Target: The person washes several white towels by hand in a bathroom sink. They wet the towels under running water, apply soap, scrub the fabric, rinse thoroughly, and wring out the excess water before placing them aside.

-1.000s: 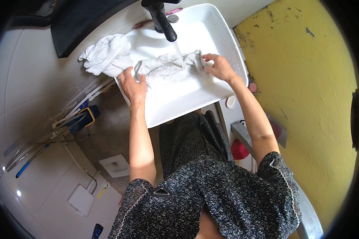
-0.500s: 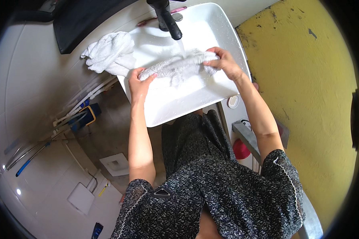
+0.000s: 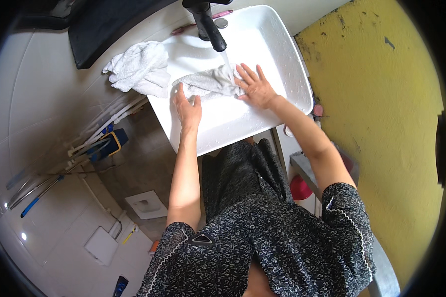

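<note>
A wet white towel [image 3: 210, 83] lies bunched lengthwise in the white sink [image 3: 282, 64]. Water from the black faucet [image 3: 214, 37] runs onto the towel's right part. My right hand [image 3: 255, 86] presses against that right end with its fingers spread. At the towel's near left side, my left hand [image 3: 188, 108] touches it with thumb and fingers apart. A second white towel [image 3: 141, 67] hangs in a heap over the sink's left edge.
A pink toothbrush-like stick [image 3: 200, 22] and a round metal drain cap [image 3: 221, 23] lie behind the faucet. A yellow wall [image 3: 381, 99] stands close on the right. Below left are a blue bucket [image 3: 109, 145], pipes and a squat toilet [image 3: 147, 204].
Both hands held the towel up under the water before; now it rests in the sink. My right hand has moved left and spread its fingers, and my left has loosened, shifting right and nearer.
</note>
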### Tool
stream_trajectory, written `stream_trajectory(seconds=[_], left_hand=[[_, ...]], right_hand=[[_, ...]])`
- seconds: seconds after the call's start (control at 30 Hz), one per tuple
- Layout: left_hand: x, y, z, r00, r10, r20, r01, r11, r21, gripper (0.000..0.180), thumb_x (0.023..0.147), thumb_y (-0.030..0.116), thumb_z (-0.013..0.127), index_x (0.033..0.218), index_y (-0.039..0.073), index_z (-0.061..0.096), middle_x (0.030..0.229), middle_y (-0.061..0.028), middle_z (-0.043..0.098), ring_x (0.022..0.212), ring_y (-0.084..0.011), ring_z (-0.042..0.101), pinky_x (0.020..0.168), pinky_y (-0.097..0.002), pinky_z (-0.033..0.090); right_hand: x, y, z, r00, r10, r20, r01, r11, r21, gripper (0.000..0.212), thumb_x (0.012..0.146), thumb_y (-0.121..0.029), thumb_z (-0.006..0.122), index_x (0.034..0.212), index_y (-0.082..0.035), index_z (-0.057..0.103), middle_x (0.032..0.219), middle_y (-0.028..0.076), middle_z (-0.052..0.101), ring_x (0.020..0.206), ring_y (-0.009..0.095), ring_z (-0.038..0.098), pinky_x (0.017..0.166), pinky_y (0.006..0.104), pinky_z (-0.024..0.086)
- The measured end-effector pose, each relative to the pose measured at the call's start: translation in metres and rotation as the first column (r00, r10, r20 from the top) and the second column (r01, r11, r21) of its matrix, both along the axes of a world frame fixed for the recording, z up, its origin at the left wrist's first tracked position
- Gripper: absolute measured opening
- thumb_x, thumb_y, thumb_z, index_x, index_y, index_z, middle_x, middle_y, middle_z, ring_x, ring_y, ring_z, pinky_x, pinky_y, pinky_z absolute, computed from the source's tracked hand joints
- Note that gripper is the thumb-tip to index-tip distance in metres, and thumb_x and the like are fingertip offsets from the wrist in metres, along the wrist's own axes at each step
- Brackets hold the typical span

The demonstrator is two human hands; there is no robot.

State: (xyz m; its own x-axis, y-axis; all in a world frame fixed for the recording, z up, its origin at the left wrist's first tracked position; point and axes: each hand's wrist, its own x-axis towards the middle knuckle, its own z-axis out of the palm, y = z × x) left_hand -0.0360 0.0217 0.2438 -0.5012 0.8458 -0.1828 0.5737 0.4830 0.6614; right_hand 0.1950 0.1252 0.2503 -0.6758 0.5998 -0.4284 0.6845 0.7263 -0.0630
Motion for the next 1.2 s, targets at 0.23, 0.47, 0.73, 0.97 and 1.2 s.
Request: stream_trajectory(seconds=[0.23, 0.47, 0.73, 0.97, 1.2], left_hand=[[0.015, 0.013, 0.003, 0.746, 0.285, 0.602, -0.227, 0.958, -0.174, 0.075, 0.085, 0.013, 0.067, 0.147, 0.007, 0.026, 0.139, -0.0214, 0.039, 0.121, -0.0276, 0.045, 0.09, -0.0377, 0.048], [0.058, 0.033, 0.032, 0.272, 0.387, 0.881, -0.321, 0.9, -0.296, 0.088, 0.088, 0.031, 0.066, 0.152, 0.027, 0.006, 0.154, -0.0148, 0.015, 0.136, -0.0328, 0.028, 0.093, -0.0554, 0.046], [0.025, 0.054, 0.036, -0.257, -0.013, 0.966, -0.31, 0.948, -0.07, 0.057, 0.085, 0.06, 0.06, 0.106, 0.007, 0.057, 0.088, -0.006, 0.063, 0.078, -0.0195, 0.064, 0.07, -0.0359, 0.056], [0.058, 0.066, 0.007, -0.496, -0.248, 0.832, -0.3, 0.948, 0.104, 0.035, 0.093, 0.045, 0.055, 0.091, 0.01, 0.059, 0.079, -0.0021, 0.06, 0.075, -0.0168, 0.058, 0.069, -0.032, 0.049], [0.092, 0.066, 0.086, 0.239, 0.071, 0.968, -0.372, 0.928, 0.024, 0.04, 0.093, 0.037, 0.053, 0.112, 0.002, 0.057, 0.113, -0.0105, 0.057, 0.1, -0.0194, 0.056, 0.089, -0.033, 0.046]], right_hand=[[-0.001, -0.023, -0.023, 0.997, -0.069, -0.043, 0.071, 0.996, 0.048, 0.065, 0.098, -0.051, 0.035, 0.152, -0.018, 0.02, 0.159, 0.007, 0.008, 0.147, 0.028, -0.002, 0.118, 0.0528, 0.006], [-0.025, 0.013, -0.02, 0.059, -0.909, -0.413, 0.508, 0.383, -0.771, 0.064, 0.083, -0.001, 0.067, 0.141, -0.011, 0.043, 0.132, 0.014, 0.052, 0.116, 0.026, 0.052, 0.097, 0.037, 0.045], [-0.063, -0.067, 0.091, 0.269, -0.731, -0.627, -0.041, 0.642, -0.766, 0.043, 0.085, -0.012, 0.071, 0.126, -0.007, 0.058, 0.108, 0.01, 0.066, 0.098, 0.018, 0.061, 0.085, 0.0328, 0.05], [-0.078, -0.029, 0.086, 0.289, -0.555, -0.78, 0.315, 0.825, -0.47, 0.026, 0.081, -0.027, 0.068, 0.084, -0.002, 0.065, 0.081, 0.025, 0.063, 0.073, 0.039, 0.063, 0.068, 0.0411, 0.052], [-0.041, 0.025, 0.023, 0.286, -0.737, -0.612, 0.57, 0.645, -0.51, 0.036, 0.083, -0.034, 0.053, 0.082, -0.001, 0.067, 0.077, 0.024, 0.065, 0.076, 0.039, 0.064, 0.074, 0.0452, 0.05]])
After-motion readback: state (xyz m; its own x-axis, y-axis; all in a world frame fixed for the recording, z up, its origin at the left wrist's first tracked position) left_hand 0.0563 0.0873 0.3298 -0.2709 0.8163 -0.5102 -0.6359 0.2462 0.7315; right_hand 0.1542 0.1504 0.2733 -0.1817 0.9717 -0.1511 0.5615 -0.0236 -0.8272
